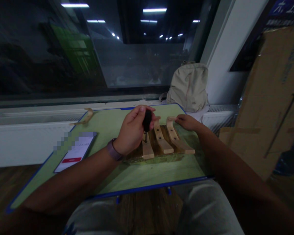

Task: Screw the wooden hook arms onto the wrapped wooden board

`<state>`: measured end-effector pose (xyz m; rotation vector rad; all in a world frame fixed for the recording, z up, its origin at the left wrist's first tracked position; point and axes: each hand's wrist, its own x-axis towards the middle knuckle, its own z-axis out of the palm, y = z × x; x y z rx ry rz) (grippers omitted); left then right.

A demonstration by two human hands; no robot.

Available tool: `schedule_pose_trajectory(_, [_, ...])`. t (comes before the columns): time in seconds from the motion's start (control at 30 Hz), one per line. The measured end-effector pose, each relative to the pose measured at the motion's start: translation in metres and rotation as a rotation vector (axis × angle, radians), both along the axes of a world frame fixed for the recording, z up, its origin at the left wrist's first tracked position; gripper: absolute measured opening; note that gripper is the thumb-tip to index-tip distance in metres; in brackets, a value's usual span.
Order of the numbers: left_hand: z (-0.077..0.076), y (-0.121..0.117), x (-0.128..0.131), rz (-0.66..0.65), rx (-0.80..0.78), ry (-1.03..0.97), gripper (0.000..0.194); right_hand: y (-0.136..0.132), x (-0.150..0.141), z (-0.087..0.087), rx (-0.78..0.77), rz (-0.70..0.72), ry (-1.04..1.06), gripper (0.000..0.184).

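My left hand (134, 130) is wrapped around the black handle of a screwdriver (147, 121), which stands almost upright. Its shaft meets the leftmost wooden hook (148, 151) at a dark screw spot. That hook lies side by side with a middle wooden hook (164, 145) and a right wooden hook (177, 142), all on a shiny brown board (137, 153). Dark round spots show on the other two hooks as well. At the far curled end of the right hook, my right hand (187, 122) is closed, with its fingertips pinching that end.
A loose curved wooden piece (88, 116) lies at the table's far left corner. Left of my arm, a phone (75, 151) rests on the green table (107, 120). A beige backpack (189, 86) stands behind the table, with large cardboard (267, 98) at the right.
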<state>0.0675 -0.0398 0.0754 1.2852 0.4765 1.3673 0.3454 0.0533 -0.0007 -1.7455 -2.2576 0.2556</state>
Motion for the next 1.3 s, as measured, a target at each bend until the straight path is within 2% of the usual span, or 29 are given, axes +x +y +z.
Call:
schedule_pose_trajectory(0.17, [-0.002,0.003,0.001,-0.022,0.054,-0.015,0.033,-0.001,-0.002,0.002,-0.006,0.002,-0.006,0.035])
schedule_pose_trajectory(0.3, [-0.001,0.003,-0.001,0.012,0.018,0.028,0.027,-0.002,-0.002,0.003,-0.005,0.001,-0.005,0.036])
schedule_pose_trajectory(0.47, [-0.002,0.002,0.0,0.027,0.014,-0.065,0.03,-0.002,-0.002,0.004,-0.001,-0.002,-0.003,0.036])
schedule_pose_trajectory(0.6, [0.0,0.002,-0.001,0.022,0.058,0.017,0.031,-0.002,-0.002,0.003,-0.001,0.0,0.004,0.035])
schedule_pose_trajectory(0.7, [0.0,0.002,-0.001,0.044,0.045,0.039,0.026,-0.001,-0.002,0.002,-0.004,0.0,0.009,0.036])
schedule_pose_trajectory(0.9, [-0.006,0.005,0.001,0.08,0.063,-0.1,0.025,-0.001,-0.002,0.002,-0.007,-0.002,0.013,0.035])
schedule_pose_trajectory(0.97, [-0.007,0.005,0.001,0.095,0.084,-0.073,0.028,-0.001,-0.002,0.002,-0.008,-0.001,0.017,0.035])
schedule_pose_trajectory(1.13, [-0.009,0.004,-0.001,0.152,0.111,0.038,0.022,0.0,-0.001,0.003,-0.006,-0.002,0.023,0.034])
schedule_pose_trajectory(1.3, [-0.01,0.003,0.001,0.167,0.08,-0.052,0.024,0.002,-0.001,0.002,-0.008,0.001,0.019,0.034])
